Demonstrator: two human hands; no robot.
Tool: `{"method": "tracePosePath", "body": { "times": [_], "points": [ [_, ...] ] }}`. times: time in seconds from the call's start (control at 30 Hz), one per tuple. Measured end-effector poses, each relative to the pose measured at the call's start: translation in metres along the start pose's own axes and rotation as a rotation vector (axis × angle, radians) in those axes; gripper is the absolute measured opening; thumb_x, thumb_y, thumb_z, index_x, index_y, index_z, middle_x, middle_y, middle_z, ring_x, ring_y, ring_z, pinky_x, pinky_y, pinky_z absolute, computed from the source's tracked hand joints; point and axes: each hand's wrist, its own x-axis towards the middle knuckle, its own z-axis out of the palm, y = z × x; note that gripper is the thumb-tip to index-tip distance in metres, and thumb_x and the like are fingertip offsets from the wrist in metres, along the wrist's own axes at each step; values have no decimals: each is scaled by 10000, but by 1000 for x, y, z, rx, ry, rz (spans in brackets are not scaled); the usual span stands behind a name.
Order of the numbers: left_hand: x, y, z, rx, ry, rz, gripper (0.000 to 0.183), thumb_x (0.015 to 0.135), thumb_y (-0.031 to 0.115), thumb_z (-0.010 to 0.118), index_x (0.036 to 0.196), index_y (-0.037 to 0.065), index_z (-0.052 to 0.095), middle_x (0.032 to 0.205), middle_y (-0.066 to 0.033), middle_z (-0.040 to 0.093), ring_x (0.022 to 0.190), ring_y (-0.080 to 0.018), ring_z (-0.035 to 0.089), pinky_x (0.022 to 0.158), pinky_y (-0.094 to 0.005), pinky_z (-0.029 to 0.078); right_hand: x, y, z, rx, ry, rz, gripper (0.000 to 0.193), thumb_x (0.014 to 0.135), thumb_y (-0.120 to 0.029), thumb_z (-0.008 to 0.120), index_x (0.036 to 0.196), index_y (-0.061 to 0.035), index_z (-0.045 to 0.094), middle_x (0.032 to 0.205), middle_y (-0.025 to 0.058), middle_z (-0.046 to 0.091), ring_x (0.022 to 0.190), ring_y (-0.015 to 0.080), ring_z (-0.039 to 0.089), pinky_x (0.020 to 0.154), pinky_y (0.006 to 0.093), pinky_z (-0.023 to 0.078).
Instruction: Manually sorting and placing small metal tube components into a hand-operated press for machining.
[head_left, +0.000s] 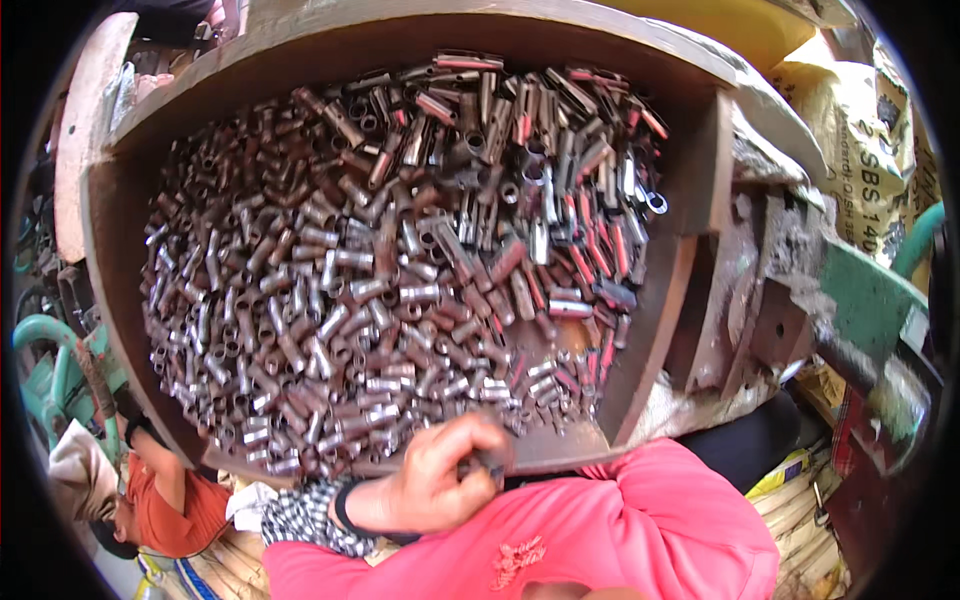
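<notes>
My left hand (435, 478) is curled closed just over the near rim of a large brown metal tray (690, 295). A small dark piece (488, 462) shows between its fingers, but I cannot make out what it is. A black band and a black-and-white checked sleeve (320, 515) cover that wrist and forearm. Heaped in the tray are a great many short metal tubes (330, 260), shiny silver to rusty brown. Toward the right side lie longer pieces, some with red on them (595, 235). My right hand is out of sight; only the pink sleeve (690, 510) shows.
A green metal frame part (870, 290) and rusty brackets (780, 325) stand right of the tray. Printed sacks (850, 140) lie at the upper right. At the lower left, another person in an orange shirt (175, 515) sits near green tubing (50, 330).
</notes>
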Motion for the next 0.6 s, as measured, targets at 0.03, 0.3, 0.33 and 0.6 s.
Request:
{"method": "tracePosePath", "body": {
  "times": [0.03, 0.3, 0.33, 0.6],
  "points": [
    [-2, 1, 2, -71, -30, -154, 77, 830, 12, 511, 894, -2, 470, 797, -97, 554, 641, -145, 540, 561, -266, 466, 0, 1, 1, 1, 7, 0, 242, 839, -199, 619, 994, -17, 654, 906, 44, 638, 803, 173, 592, 757, 345, 470],
    [2, -2, 19, -170, 204, -129, 164, 726, -15, 418, 880, 20, 461, 707, -72, 553, 558, -108, 497, 498, -219, 426, 3, 11, 26, 63, 89, -32, 256, 830, -199, 637, 1017, -25, 661, 945, 19, 639, 831, 155, 586, 783, 335, 464],
    [3, -2, 19, -204, 189, -97, 207, 704, -29, 396, 892, 19, 469, 725, -77, 561, 535, -109, 498, 464, -216, 413, 4, 12, 32, 75, 94, -34, 258, 829, -199, 640, 1020, -26, 662, 949, 16, 639, 834, 152, 585, 786, 333, 463],
    [10, -11, 23, -87, 246, 67, 168, 807, 13, 441, 962, 39, 500, 728, -54, 593, 520, -91, 547, 432, -195, 415, 4, 36, 74, 379, 41, -144, 276, 821, -198, 658, 1043, -34, 668, 988, -9, 640, 862, 134, 579, 813, 323, 458]
  ]
}}
